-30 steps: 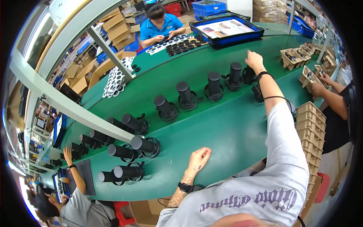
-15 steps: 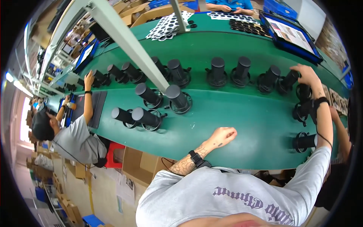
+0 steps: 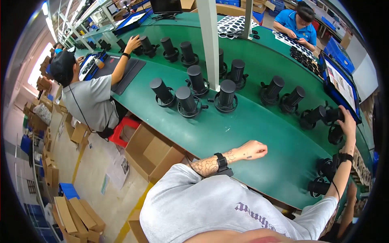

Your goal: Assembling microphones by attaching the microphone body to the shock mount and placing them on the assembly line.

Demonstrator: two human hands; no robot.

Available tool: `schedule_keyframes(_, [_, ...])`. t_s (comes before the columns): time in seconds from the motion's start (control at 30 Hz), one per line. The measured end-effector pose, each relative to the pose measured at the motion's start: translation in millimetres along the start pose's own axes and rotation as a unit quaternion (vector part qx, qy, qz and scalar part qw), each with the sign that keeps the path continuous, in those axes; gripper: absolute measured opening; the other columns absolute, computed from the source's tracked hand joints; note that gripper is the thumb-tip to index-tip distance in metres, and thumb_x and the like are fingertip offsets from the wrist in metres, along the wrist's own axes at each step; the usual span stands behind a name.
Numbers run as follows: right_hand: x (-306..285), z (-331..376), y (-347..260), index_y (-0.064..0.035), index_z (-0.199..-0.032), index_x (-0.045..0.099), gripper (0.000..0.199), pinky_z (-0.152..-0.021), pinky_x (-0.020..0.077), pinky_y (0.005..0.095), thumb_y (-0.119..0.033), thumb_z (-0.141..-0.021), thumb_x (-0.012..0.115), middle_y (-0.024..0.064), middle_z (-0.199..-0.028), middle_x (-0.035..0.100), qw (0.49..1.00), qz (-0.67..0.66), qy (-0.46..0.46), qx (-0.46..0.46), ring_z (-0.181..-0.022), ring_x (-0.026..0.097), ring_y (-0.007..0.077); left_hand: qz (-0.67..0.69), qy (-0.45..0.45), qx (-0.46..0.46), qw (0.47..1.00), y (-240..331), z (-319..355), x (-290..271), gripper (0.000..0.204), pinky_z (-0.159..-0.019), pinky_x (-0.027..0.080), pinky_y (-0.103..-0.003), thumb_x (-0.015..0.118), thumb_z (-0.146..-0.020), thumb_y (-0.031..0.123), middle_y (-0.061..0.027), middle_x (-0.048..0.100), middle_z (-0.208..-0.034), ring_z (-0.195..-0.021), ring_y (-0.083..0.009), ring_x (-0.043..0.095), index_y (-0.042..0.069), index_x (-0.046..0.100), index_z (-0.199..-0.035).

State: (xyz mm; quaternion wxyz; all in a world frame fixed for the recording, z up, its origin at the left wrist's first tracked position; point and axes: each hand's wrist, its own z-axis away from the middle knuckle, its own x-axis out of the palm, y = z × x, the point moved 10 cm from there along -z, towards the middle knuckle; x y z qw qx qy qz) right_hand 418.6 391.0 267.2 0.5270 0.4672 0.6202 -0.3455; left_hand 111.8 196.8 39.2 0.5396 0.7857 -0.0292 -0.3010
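My left hand (image 3: 254, 150) rests in a loose fist on the green table (image 3: 243, 125), with nothing showing in its fingers. At the far right my right hand (image 3: 347, 121) reaches out, fingers curled round a black cylinder with a ring-shaped base (image 3: 333, 115). Beside that one stands another black cylinder (image 3: 313, 116), tilted in the picture. Nearer me on the right, a further black cylinder (image 3: 319, 187) sits close to my right forearm. Several more of the same kind, such as one black cylinder (image 3: 226, 95), stand on round bases to the left.
A pale upright post (image 3: 209, 48) rises from the table. A blue-framed screen (image 3: 342, 87) stands at the far right. One co-worker (image 3: 91, 89) reaches toward cylinders at the left; another person (image 3: 298, 26) sits across the table. An open cardboard box (image 3: 152, 152) is by the table's near edge.
The whole view has swung, shifting the table's contents within the picture. My right hand stays at the black cylinder in the far row. My left fist keeps its place on the table.
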Motion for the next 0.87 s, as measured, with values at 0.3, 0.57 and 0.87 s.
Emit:
schedule_keyframes(0.3, [-71.4,127.1,-53.2,-0.0048,-0.134,0.047,0.056,-0.092,0.0433,0.0292,-0.014,-0.084,0.07,0.0095,-0.122,0.057,0.783,-0.427,0.45,0.041,-0.107,0.056,0.0189,0.262,0.003,-0.208,0.942,-7.2,86.0,-45.9,0.022,-0.046,0.035,-0.022,0.054,-0.097,0.022,0.0018,0.053,-0.061,-0.051,-0.0054,0.045,0.005,0.067,-0.094])
schedule_keyframes(0.57, [14.4,128.2,-134.2,-0.0012,-0.135,0.041,0.093,-0.091,0.0474,0.0302,-0.02,-0.056,0.088,0.0081,-0.115,0.058,0.564,-0.743,0.357,-0.052,-0.103,0.059,0.0176,0.184,0.196,-0.401,0.876,-74.4,319.2,-85.7,0.027,-0.049,0.042,-0.021,0.052,-0.095,0.021,-0.0029,0.059,-0.058,-0.049,-0.0093,0.054,-0.001,0.064,-0.085])
schedule_keyframes(0.87, [48.3,65.6,-161.7,-0.0095,-0.13,0.043,0.089,-0.091,0.0485,0.0365,-0.011,-0.054,0.089,0.0209,-0.121,0.054,0.492,-0.816,0.235,-0.194,-0.106,0.058,0.0253,0.355,0.012,-0.577,0.736,-304.9,525.3,84.6,0.054,-0.097,0.04,-0.043,0.062,-0.087,0.04,-0.0145,0.05,-0.134,-0.112,-0.0313,0.052,0.008,0.053,-0.129])
